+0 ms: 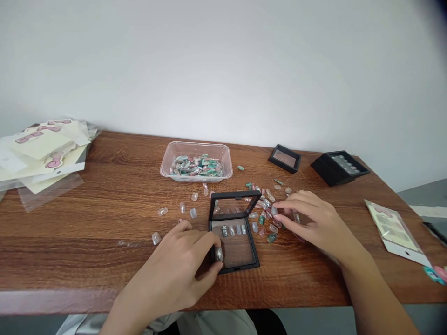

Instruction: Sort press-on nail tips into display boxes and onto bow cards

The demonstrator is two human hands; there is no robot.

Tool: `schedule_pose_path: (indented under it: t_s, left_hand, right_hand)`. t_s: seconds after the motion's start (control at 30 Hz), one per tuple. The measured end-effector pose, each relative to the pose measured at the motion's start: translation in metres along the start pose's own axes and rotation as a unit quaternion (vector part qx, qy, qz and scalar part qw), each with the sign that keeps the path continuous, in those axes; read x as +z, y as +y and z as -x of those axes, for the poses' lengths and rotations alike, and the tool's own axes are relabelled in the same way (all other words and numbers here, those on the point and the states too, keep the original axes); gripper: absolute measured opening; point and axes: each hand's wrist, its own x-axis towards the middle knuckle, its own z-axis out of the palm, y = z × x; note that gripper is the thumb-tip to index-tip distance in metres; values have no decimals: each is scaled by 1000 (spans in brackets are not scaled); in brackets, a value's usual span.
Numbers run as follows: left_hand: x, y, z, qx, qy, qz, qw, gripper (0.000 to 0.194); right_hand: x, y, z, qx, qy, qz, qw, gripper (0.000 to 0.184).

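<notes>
An open black display box (240, 249) lies on the wooden table (87, 242), its glass-like lid (232, 207) standing up at the back. A short row of press-on nails (233, 230) sits inside it. My left hand (171, 265) rests at the box's front left corner, shut on a silver press-on nail (219, 254). To the right of the box, my right hand (310, 223) pinches a pale nail (274, 211) in its fingertips. Loose pink, green and pale nails (265, 218) are scattered under and around those fingers.
A transparent plastic tub (195, 145) full of nails stands behind the box. Two more black boxes (284, 158) (340, 167) lie at the back right. Printed cards and plastic sleeves (42, 153) are piled at the left, and a card in a sleeve (393, 228) lies at the right.
</notes>
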Motion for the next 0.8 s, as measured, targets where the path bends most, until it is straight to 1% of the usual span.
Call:
schedule_pose_path:
  t_s: [0.1,0.17,0.27,0.33,0.47,0.53,0.6,0.67,0.73,0.8]
  left_hand:
    - [-1,1,1,2,1,1,1000,7]
    - [-2,1,0,10,11,-2,1000,11]
    - [-5,1,1,25,48,2,999,17]
    - [-7,1,2,24,75,4,997,23]
    - [-5,-2,4,-4,105,-14,994,50]
    - [-1,-6,4,-6,126,-16,992,64]
    - [3,-9,4,-5,143,-21,989,73]
    - [7,-12,4,-8,140,-40,989,79]
    - [8,-13,3,-13,124,-62,990,83]
    - [8,-12,2,-14,107,-70,992,82]
  right_hand:
    - [0,-4,-1,3,-12,-1,1000,14]
    - [0,-6,-1,6,-20,-4,1000,14]
    - [1,-11,-2,0,-24,-8,1000,13]
    - [3,-13,-3,-14,-23,-11,1000,13]
    - [5,-19,-5,-49,-24,-24,998,14]
    - [6,-22,-5,-63,-29,-30,997,14]
    - [8,-25,-6,-72,-34,-36,996,14]
    - [11,-28,-6,-79,-38,-43,995,14]
    - [13,-31,-7,-86,-41,-50,994,14]
    - [15,-33,-9,-93,-41,-56,993,14]
